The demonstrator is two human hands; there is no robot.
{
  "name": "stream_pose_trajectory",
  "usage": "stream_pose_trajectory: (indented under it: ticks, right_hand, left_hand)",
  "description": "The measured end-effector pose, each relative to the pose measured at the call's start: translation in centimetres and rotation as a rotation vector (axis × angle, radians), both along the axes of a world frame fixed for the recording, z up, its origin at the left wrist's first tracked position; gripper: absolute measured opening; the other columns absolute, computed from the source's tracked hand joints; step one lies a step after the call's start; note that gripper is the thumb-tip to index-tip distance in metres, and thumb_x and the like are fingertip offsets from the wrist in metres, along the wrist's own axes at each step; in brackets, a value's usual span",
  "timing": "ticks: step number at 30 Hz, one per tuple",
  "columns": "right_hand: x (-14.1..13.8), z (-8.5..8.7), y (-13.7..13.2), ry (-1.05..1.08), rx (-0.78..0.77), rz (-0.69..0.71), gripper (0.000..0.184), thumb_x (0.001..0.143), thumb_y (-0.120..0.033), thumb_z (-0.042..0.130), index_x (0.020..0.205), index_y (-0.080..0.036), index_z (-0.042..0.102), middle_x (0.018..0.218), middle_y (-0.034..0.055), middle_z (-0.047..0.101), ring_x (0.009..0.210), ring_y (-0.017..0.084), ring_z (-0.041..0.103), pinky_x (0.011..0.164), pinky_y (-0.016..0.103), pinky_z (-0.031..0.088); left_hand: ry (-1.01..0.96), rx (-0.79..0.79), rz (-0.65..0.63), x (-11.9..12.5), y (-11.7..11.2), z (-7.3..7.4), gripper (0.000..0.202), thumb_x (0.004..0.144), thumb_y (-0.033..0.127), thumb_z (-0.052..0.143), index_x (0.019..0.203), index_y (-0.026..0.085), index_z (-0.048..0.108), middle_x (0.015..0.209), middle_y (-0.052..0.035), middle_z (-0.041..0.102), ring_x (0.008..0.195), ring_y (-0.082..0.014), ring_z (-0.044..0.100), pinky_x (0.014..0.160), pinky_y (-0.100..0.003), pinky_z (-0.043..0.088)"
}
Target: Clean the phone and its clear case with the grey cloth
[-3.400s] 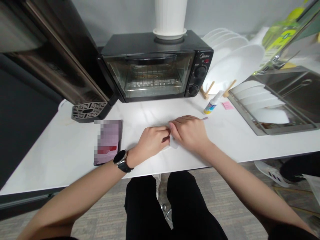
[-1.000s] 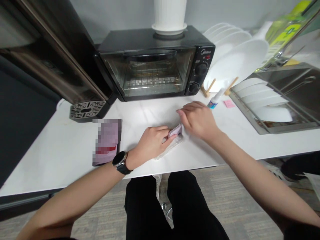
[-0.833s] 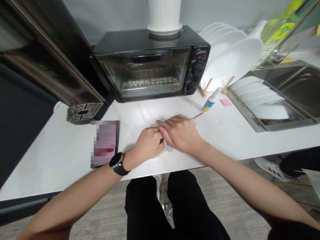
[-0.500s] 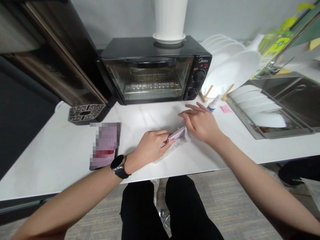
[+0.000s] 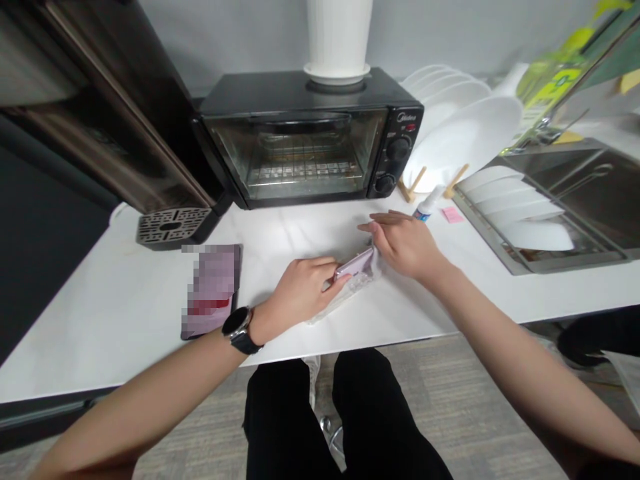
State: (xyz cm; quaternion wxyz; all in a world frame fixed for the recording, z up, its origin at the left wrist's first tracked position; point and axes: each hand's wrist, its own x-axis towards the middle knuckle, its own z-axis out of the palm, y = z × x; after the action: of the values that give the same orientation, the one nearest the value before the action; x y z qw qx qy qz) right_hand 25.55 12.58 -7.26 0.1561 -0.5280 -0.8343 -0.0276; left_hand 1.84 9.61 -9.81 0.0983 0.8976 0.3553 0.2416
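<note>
The left hand clenches a slim lilac object at the centre of the frame, its fingers curled over the object's lower end. The object slants across a crumpled translucent sheet lying on the white counter. The right hand is open, with loose fingers just beside the object's upper end. A black wristwatch circles the left wrist. Left of the hands lies a phone with a pixelated screen. Above them sits a black toaster oven with 2 knobs, topped by a white fluted pot. To the right stand a small spray bottle, a pink sticky note, and white plates racked in a steel tray.
</note>
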Motion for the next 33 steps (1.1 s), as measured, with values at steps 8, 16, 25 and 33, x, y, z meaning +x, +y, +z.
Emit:
stream_pose_trajectory:
  ticks: [8, 16, 25, 33]
  right_hand:
    - [-6.6, 0.0, -2.9, -0.005, 0.011, 0.239, 0.049, 0.113, -0.035, 0.032, 0.116, -0.014, 0.076, 0.1, 0.0088, 0.08, 0.09, 0.023, 0.072, 0.087, 0.038, 0.042]
    - [-0.6, 0.5, -0.7, -0.055, -0.068, -0.111, 0.057, 0.11, -0.033, 0.027, 0.102, -0.013, 0.08, 0.099, 0.013, 0.08, 0.091, 0.026, 0.072, 0.074, 0.037, 0.039]
    - [-6.3, 0.3, -2.5, -0.047, -0.015, 0.188, 0.05, 0.111, -0.036, 0.033, 0.094, -0.016, 0.076, 0.091, 0.0084, 0.079, 0.081, 0.023, 0.069, 0.076, 0.039, 0.036]
    - [-0.1, 0.2, -0.3, -0.033, -0.047, -0.01, 0.055, 0.11, -0.031, 0.028, 0.098, -0.013, 0.079, 0.096, 0.0122, 0.079, 0.09, 0.024, 0.07, 0.075, 0.036, 0.038]
  left_hand:
    - [0.042, 0.052, 0.016, -0.7, 0.3, -0.6, 0.027, 0.088, 0.007, 0.058, 0.063, 0.018, 0.062, 0.065, -0.0016, 0.065, 0.059, -0.0154, 0.056, 0.059, -0.03, 0.041]
    - [0.003, -0.002, -0.002, -0.2, 0.0, -0.1, 0.04, 0.107, 0.035, 0.054, 0.071, 0.018, 0.062, 0.068, 0.0028, 0.057, 0.061, -0.0119, 0.053, 0.059, -0.029, 0.036]
    - [0.014, 0.049, -0.003, -0.9, 0.4, -0.3, 0.026, 0.089, 0.009, 0.057, 0.065, 0.019, 0.059, 0.066, -0.0001, 0.063, 0.06, -0.014, 0.056, 0.058, -0.028, 0.04]
    - [-0.002, -0.022, -0.003, -0.1, -0.1, 0.0, 0.039, 0.106, 0.035, 0.056, 0.071, 0.018, 0.061, 0.068, 0.0029, 0.056, 0.061, -0.0118, 0.054, 0.059, -0.029, 0.037]
